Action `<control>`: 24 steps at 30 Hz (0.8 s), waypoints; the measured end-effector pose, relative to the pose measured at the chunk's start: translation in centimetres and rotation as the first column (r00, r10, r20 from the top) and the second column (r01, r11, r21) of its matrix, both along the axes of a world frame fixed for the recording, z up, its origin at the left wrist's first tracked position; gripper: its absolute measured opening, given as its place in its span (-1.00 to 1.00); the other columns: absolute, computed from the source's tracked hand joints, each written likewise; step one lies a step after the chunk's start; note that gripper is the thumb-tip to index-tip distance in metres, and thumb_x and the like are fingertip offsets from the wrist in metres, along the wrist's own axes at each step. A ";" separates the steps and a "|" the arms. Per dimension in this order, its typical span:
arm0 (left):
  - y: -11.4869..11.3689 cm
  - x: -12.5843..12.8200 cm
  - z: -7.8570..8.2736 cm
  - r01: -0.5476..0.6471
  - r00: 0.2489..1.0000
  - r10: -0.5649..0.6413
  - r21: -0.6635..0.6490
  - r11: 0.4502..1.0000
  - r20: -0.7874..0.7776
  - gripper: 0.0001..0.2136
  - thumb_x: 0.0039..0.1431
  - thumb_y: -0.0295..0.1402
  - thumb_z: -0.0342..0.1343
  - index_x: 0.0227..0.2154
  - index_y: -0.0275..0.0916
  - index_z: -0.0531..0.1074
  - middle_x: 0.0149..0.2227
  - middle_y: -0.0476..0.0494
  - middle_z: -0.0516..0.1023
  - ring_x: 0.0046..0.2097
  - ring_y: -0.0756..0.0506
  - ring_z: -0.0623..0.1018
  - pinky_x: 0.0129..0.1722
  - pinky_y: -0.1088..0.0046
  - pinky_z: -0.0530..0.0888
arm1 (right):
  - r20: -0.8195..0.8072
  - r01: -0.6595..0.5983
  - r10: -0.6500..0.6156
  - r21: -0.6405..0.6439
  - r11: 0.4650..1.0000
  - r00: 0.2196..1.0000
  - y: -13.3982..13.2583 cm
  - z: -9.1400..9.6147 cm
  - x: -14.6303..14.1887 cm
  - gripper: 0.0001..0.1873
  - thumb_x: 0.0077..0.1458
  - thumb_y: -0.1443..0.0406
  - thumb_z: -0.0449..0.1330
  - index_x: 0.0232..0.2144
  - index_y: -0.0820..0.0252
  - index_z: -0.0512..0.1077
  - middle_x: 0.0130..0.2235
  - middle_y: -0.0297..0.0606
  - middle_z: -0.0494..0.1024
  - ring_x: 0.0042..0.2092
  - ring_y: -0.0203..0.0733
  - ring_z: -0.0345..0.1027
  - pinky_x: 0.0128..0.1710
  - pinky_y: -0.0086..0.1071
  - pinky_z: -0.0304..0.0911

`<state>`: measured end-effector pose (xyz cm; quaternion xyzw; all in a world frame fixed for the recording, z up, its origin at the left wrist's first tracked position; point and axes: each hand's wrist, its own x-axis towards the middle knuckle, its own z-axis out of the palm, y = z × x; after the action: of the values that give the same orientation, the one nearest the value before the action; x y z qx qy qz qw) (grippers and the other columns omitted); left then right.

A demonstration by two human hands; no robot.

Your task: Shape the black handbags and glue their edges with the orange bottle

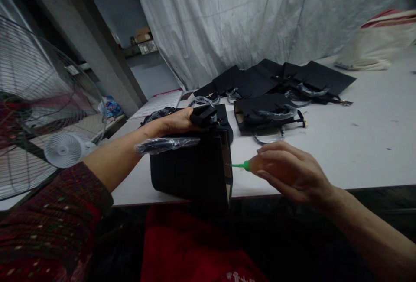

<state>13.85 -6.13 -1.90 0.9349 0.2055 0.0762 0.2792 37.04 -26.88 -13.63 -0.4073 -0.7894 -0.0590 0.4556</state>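
Observation:
My left hand (182, 121) grips the top of a black handbag (188, 169) that lies tilted at the table's front edge. Plastic film wraps the bag's handle (169, 144), which sticks out over my left wrist. In my right hand (292, 169) is a squeeze bottle (276, 168), mostly covered by my fingers, with a thin green nozzle (239, 166). The nozzle tip points left at the bag's side edge, where a lighter inside shows; whether it touches cannot be made out. My left fingertips are hidden behind the black flap.
Another black handbag (269, 115) lies just behind my right hand. Several more black bags (250, 80) are piled at the back of the white table (341, 152). A cloth sack (380, 41) stands back right; a large fan (39, 100) and a small white fan (66, 150) are at left.

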 end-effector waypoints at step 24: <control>-1.2 -1.3 -0.9 0.017 0.998 -0.017 0.001 1.000 0.067 -0.79 0.06 -0.29 0.12 -0.58 -0.32 0.37 -0.54 0.04 0.32 -0.48 0.08 0.26 -0.41 0.55 0.32 | 0.004 0.010 -0.009 -0.092 0.996 1.000 -0.4 -1.4 0.2 -0.67 0.03 0.34 0.25 -0.11 0.13 0.35 -0.16 -0.11 0.44 -0.19 -0.08 0.38 -0.24 -0.23 0.38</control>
<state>12.57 -7.33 -2.80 0.9335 0.1879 0.1052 0.2866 37.24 -27.33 -15.01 -0.4316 -0.7900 -0.0254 0.4347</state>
